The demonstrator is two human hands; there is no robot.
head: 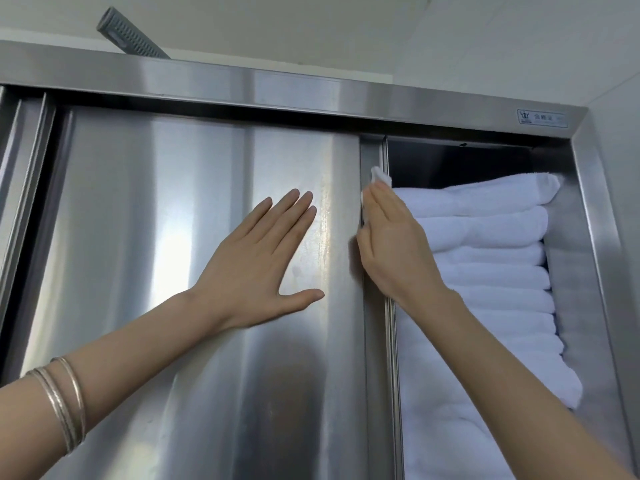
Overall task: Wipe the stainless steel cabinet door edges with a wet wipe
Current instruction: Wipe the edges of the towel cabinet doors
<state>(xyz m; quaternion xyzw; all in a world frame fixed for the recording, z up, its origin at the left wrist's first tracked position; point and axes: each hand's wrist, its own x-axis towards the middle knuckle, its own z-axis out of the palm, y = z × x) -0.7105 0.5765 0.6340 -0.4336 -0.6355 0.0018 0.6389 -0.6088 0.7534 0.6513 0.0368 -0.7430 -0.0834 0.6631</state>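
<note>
Nearest the camera, bangles are worn on the left forearm. The left hand is laid flat and released, fingers spread, on the face of the stainless steel door. It grasps nothing, and the sliding panel is probably being braced by it. A faint damp streak is seen on the steel just right of its fingertips.

Just beyond, the right hand is set against the door edge, its fingers straight and held together. The wet wipe is trapped beneath them high on that edge, and only a white corner shows above the fingertips. The thumb is hidden, so it cannot be told whether the wipe is also pinched from behind.

The wipe is judged light, limp and soaked. It is likely to bunch or skid on smooth metal unless it is kept folded over the edge, with pressure spread along the fingers rather than at one tip. The edge itself is stiff, narrow sheet steel, and a slow pass is advised. The door may roll if it is pushed sideways.

Behind the edge, folded white towels are stacked inside the cabinet. Farther up, the top frame carries a small label, and a grey perforated object lies on top.
</note>
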